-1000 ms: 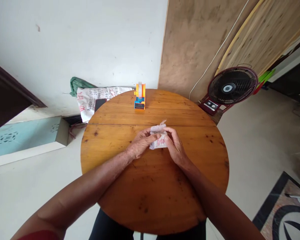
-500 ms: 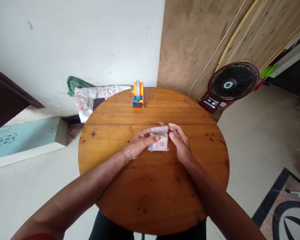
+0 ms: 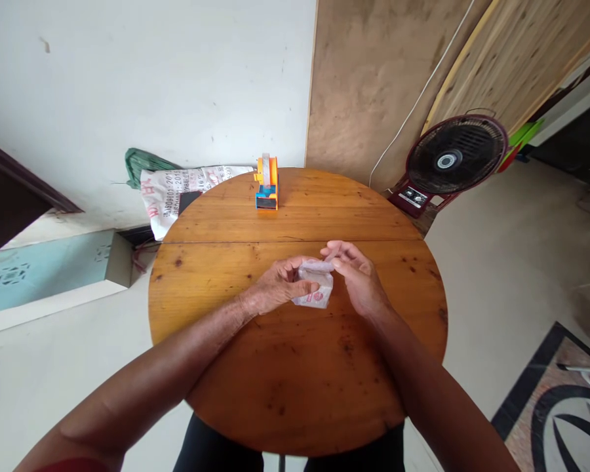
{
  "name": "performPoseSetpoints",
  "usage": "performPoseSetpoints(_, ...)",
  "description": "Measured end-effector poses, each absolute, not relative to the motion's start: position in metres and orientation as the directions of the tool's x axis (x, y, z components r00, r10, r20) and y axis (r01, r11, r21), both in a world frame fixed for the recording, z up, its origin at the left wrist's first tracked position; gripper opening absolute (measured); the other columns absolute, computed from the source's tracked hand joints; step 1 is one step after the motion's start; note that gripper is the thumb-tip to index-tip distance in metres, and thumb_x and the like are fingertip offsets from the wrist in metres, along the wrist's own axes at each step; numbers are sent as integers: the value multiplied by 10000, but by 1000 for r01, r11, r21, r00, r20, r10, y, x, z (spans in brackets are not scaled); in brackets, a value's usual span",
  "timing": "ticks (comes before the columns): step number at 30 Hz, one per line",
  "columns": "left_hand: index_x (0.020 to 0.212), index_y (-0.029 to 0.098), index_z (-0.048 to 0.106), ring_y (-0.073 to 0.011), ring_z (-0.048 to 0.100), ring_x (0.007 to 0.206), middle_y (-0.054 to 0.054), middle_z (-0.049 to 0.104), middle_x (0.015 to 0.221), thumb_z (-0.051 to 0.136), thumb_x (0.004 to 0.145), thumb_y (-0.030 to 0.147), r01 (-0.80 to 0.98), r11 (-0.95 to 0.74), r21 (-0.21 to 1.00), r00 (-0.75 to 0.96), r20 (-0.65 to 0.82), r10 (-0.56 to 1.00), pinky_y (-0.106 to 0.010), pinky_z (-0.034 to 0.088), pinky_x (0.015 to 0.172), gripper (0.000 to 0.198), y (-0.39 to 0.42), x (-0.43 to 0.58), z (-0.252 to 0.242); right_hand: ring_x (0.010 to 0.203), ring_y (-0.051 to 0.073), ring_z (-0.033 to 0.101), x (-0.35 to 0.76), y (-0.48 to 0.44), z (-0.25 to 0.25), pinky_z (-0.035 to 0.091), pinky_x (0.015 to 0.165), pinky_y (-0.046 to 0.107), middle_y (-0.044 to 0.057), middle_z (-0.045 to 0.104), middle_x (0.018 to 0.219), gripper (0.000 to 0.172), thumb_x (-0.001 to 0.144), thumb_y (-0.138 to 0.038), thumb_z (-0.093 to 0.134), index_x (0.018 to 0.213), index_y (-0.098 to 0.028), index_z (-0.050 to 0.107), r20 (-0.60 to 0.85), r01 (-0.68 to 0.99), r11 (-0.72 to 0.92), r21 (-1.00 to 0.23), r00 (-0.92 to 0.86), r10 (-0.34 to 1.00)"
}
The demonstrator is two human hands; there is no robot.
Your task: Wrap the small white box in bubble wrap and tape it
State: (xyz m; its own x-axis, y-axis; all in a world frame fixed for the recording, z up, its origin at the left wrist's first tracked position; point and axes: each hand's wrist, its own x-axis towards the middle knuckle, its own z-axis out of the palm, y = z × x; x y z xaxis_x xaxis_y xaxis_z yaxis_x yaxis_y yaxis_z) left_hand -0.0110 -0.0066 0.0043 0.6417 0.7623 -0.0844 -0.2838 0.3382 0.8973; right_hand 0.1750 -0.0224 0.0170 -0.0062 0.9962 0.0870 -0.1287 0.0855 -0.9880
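A small white packet (image 3: 319,299) with red print, in what looks like bubble wrap, is held just above the middle of the round wooden table (image 3: 295,373). My left hand (image 3: 280,285) grips it from the left, thumb across the front and fingers behind. Along its top runs the folded edge of the wrap (image 3: 315,265). My right hand (image 3: 356,272) is closed at the packet's upper right corner, thumb and fingers pinching a thin clear strip (image 3: 332,254) that looks like tape. Part of the strip is hidden by the fingers.
At the table's far edge stands an orange and blue tape dispenser (image 3: 267,183). Beyond it, a white printed sack (image 3: 167,196) and a green bag (image 3: 147,164) lie against the wall. A dark red fan (image 3: 447,160) is on the far right.
The packet has tilted, its top edge now folded toward me. My right hand has moved left and closed on the strip at its top corner. My left hand keeps its grip.
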Motion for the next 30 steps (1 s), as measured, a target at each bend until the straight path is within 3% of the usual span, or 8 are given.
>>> performPoseSetpoints(3,1102,169,687,-160,661,813,-59,714,972,871,646,362,-264,330,906,648,-86,757,-270,493,763,528,-8,-12,5,893,201,652,177,-23,19,522,859,410,16,686,937,305,747,-357,744,1028,-268,664,111,-58,112,-992,23,994)
performPoseSetpoints(8,1109,175,693,-161,655,795,-61,710,949,871,643,374,-250,325,912,658,-86,748,-262,478,741,537,-8,-12,6,859,196,662,179,-27,25,533,821,397,27,686,925,195,794,-378,714,933,-245,680,160,115,155,-981,34,987)
performPoseSetpoints(14,1128,168,677,-137,610,738,-49,680,896,844,682,386,-226,291,930,681,-63,729,-242,456,691,523,-7,-11,4,749,138,617,180,-26,24,517,728,320,-19,649,841,319,785,-297,705,1085,-252,608,181,31,180,-983,31,983)
performPoseSetpoints(21,1097,177,676,-127,595,750,-32,673,897,839,688,369,-206,275,939,676,-67,734,-236,447,705,480,-7,-11,0,769,141,623,182,-28,25,514,783,332,-10,671,845,178,792,-255,693,968,-235,676,227,152,216,-964,55,972)
performPoseSetpoints(30,1039,158,689,-130,620,723,-27,689,852,861,654,368,-206,303,931,626,-113,771,-238,457,679,471,-5,-10,-1,786,169,654,173,-36,21,530,786,343,-6,711,832,56,831,-205,648,852,-246,679,461,430,383,-818,89,883)
